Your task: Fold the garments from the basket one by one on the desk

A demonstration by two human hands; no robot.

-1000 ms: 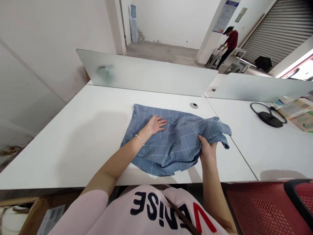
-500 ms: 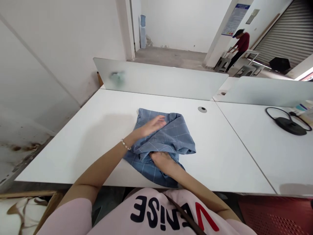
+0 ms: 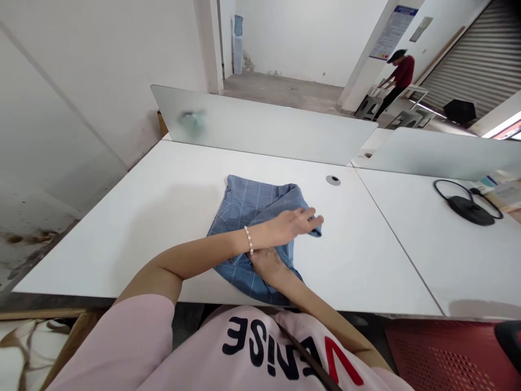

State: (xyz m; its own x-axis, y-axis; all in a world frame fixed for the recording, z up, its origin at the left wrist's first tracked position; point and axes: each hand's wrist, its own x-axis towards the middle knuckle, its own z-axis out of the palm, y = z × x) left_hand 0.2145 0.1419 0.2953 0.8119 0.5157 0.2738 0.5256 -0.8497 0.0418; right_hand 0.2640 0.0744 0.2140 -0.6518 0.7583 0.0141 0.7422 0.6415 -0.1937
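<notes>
"Where is the cloth?"

"The blue checked cloth (image 3: 248, 198) lies on the white bench (image 3: 366, 260), left of a round cable port (image 3: 333, 180). A frosted divider (image 3: 264, 127) stands along the bench's far side."

"And the hands?"

"The left hand (image 3: 293, 225) reaches across to the cloth's right side, fingers spread and slightly blurred, holding nothing that I can see. I can't tell whether its palm touches the fabric. A beaded bracelet (image 3: 248, 240) circles that wrist. The right hand (image 3: 266, 263) is at the near part of the cloth, under the left wrist. Its fingertips are hidden, so I can't tell whether they grip."

"What step is this?"

"I'd judge it mid-fold: the right portion lies slantwise over the rest, and the near edge curves out below, uneven."

"What does the next move call for?"

"Probably care with the crossed arms: the right hand needs room to come out without dragging the layers, and the left needs a flat, light palm. The corner by the left fingers looks loose and could slip or crease."
</notes>
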